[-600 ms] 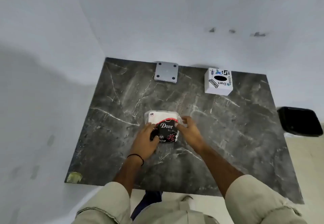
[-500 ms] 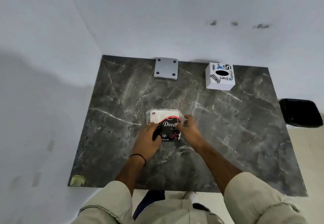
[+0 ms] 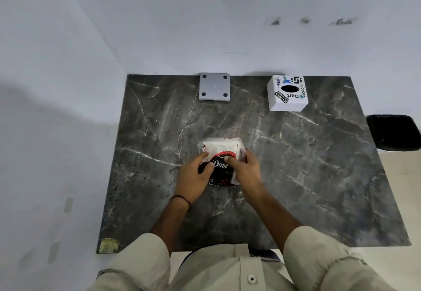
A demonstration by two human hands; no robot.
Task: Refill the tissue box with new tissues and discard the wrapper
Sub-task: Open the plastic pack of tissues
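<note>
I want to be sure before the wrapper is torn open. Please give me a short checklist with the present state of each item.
1. Both hands on the tissue pack: ok, left hand and right hand grip it.
2. Pack rests on the table: cannot tell.
3. Wrapper already open: cannot tell.
4. Tissue box within sight, upright, slot on top: ok.
5. Tissue box empty: cannot tell, slot shows only dark.
6. Black bin beside the table for the wrapper: ok.
</note>
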